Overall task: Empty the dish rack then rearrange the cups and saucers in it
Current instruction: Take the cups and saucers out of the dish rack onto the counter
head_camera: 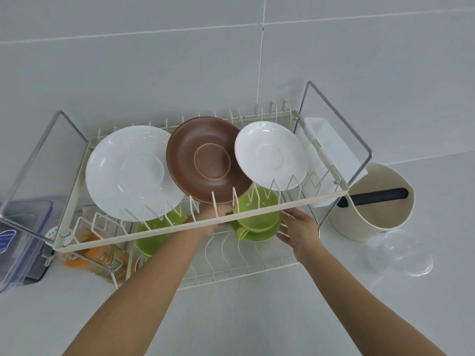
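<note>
A cream two-tier wire dish rack (180,231) stands against the tiled wall. On its upper tier lean a large white saucer (131,173), a brown saucer (205,160) and a smaller white saucer (270,155). On the lower tier a green cup (257,214) sits with a green saucer (257,233) under it. Another green cup (154,237) is to its left. My left hand (210,217) reaches under the top rail and touches the left side of the cup set, partly hidden by the rail. My right hand (298,229) is at the set's right side, fingers spread against it.
A cream round container (372,222) with a black-handled tool (375,196) stands right of the rack. A clear lid (401,255) lies in front of it. A clear plastic box (23,240) is at the left edge. An orange packet (95,255) lies under the rack's left end.
</note>
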